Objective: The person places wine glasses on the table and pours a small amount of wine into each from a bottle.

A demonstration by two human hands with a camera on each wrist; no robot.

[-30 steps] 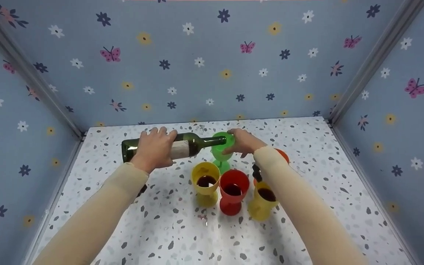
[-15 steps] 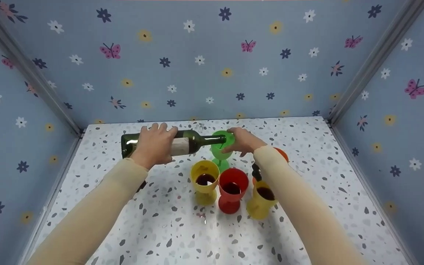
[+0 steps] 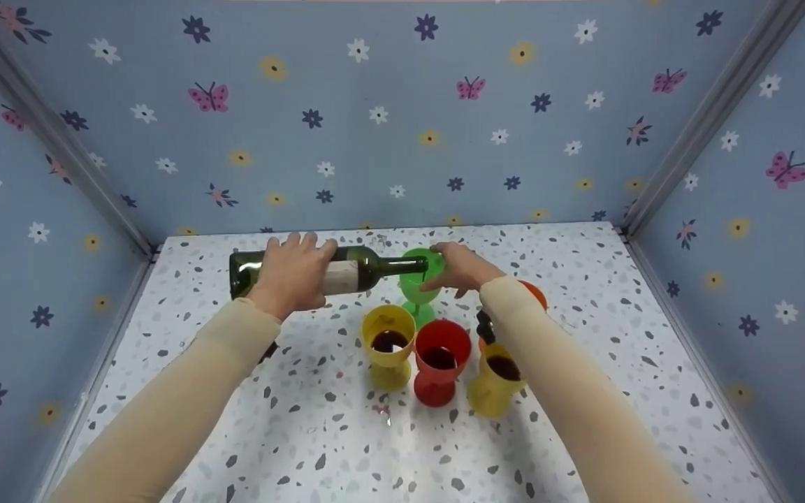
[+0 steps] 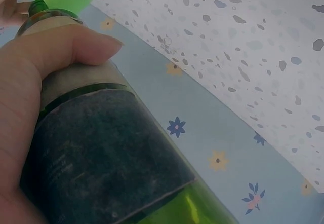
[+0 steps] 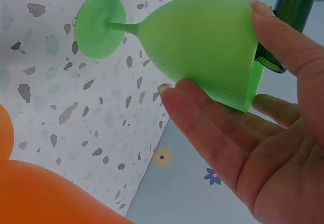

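My left hand (image 3: 293,271) grips a green glass wine bottle (image 3: 366,269) round its labelled body. The bottle lies nearly level, its neck pointing right and its mouth inside the rim of a green goblet (image 3: 413,288). A thin dark stream drops from the mouth into the bowl. My right hand (image 3: 467,268) holds that goblet near the rim, thumb on one side and fingers on the other, as the right wrist view shows with the goblet's bowl (image 5: 197,44). In the left wrist view, my thumb (image 4: 93,45) wraps over the bottle's shoulder.
In front of the green goblet stand a yellow goblet (image 3: 390,321), a red goblet (image 3: 434,388) and another yellow goblet (image 3: 490,398), each with dark liquid inside. An orange goblet (image 3: 534,293) is mostly hidden by my right sleeve. A flowered wall panel (image 3: 367,154) borders the speckled tabletop (image 3: 318,447).
A thin dark stream now shows at the bottle's mouth, unseen one second ago. The bottle has risen slightly; the right hand stays at the green goblet.
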